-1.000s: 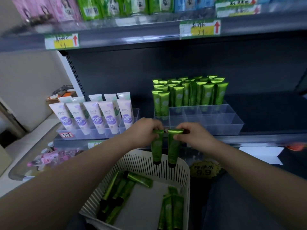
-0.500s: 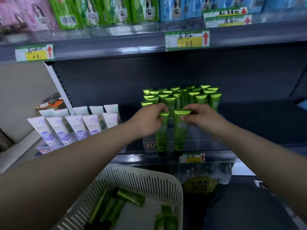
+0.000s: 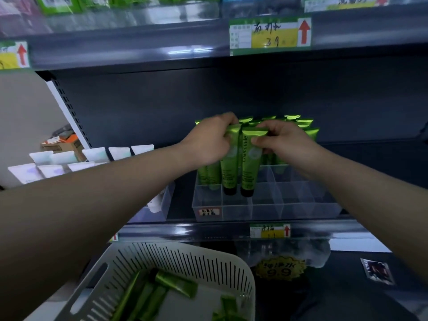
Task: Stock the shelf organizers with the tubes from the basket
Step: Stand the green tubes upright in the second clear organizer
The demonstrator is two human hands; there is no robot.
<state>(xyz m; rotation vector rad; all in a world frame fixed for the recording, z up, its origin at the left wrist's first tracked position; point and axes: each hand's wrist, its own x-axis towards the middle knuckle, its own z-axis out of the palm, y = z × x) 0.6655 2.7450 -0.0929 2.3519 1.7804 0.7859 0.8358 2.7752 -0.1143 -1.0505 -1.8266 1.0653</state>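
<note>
Two green tubes hang cap-down over the clear shelf organizer (image 3: pixel 266 209). My left hand (image 3: pixel 208 142) pinches the top of the left green tube (image 3: pixel 230 167). Beside it, the right green tube (image 3: pixel 249 167) is held at its crimped end by my right hand (image 3: pixel 282 141). Both black caps sit just above the second row of compartments. Several more green tubes (image 3: pixel 301 126) stand upright in the organizer's back rows, partly hidden by my hands. The white slotted basket (image 3: pixel 185 258) below holds several loose green tubes (image 3: pixel 148 295).
A second organizer with white and lilac tubes (image 3: pixel 92 156) stands on the same shelf to the left. The upper shelf edge carries a yellow price label (image 3: pixel 269 34). The organizer's front compartments hold nothing. A cardboard box (image 3: pixel 62 142) lies beyond the shelf's left end.
Both hands have lifted the two tubes from above the basket up and forward to the organizer. The view has tilted up toward the shelf.
</note>
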